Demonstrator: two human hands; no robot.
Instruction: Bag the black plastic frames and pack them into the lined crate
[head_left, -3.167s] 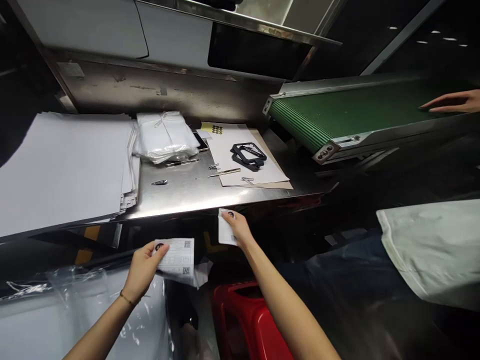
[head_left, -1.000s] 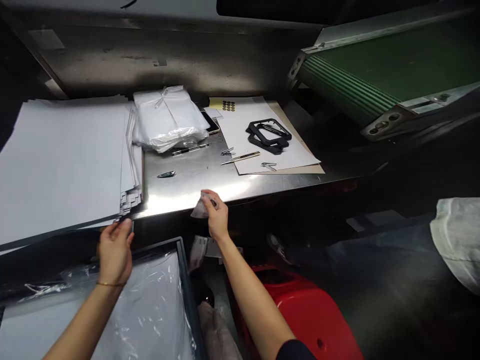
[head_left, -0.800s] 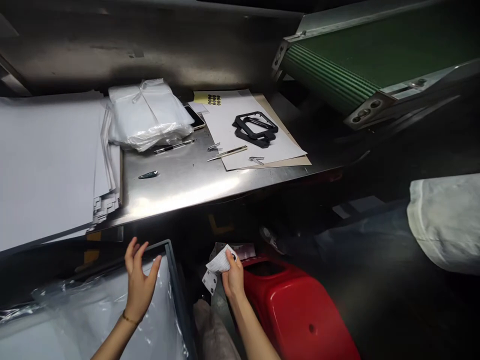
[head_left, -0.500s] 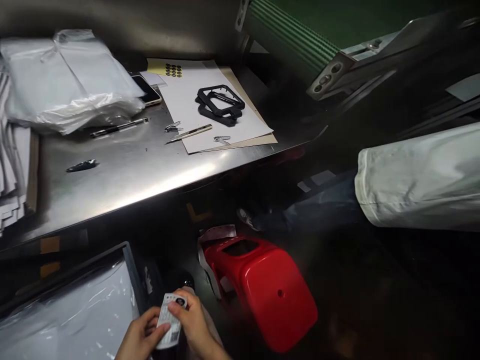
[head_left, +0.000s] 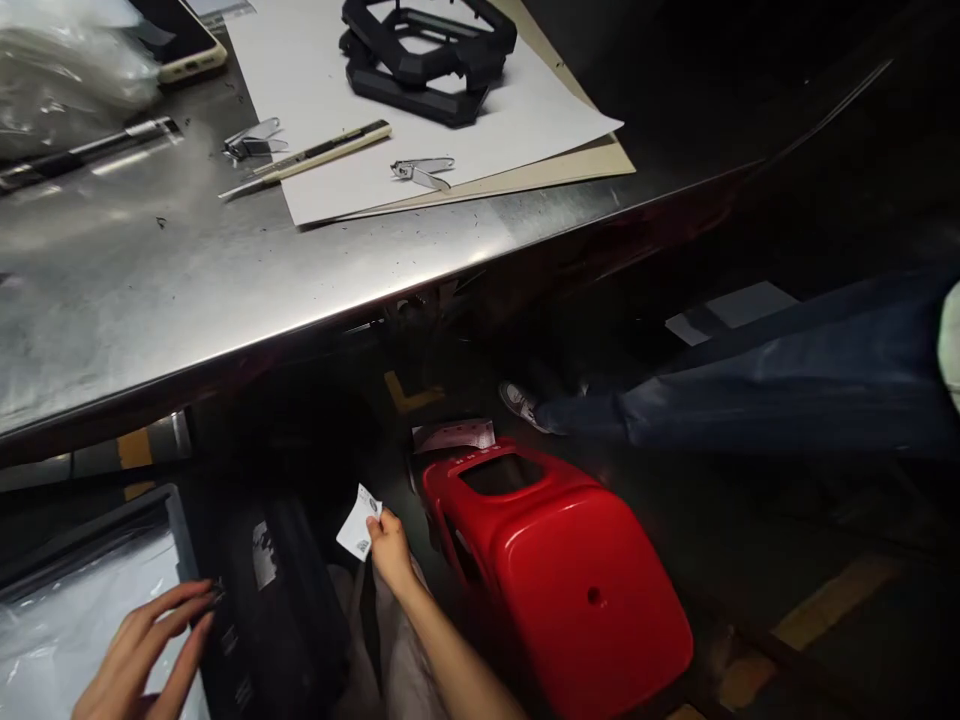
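Observation:
Between the thumb and fingers of my right hand [head_left: 391,552] is a small white printed label [head_left: 361,523], with a dark round mark and a square code on it. It is held above my lap, left of a red plastic stool [head_left: 592,560]. My left hand [head_left: 154,645] is open, its fingers stretched and a little apart. Its fingertips are at the rim of a dark grey crate [head_left: 178,525], where I cannot make out whether they touch it. Inside the crate lies white sheeting under clear plastic [head_left: 97,610].
On the metal table [head_left: 210,290] are black plastic frames [head_left: 427,60] on white paper [head_left: 525,130], nail clippers [head_left: 424,170], a craft knife [head_left: 315,155], a pen [head_left: 90,150] and a phone [head_left: 187,55]. Another person's leg [head_left: 750,400] reaches in from the right.
My left hand has let go of the label and moved left to the crate. My right hand keeps the label and has risen slightly. The view has shifted closer to the table edge.

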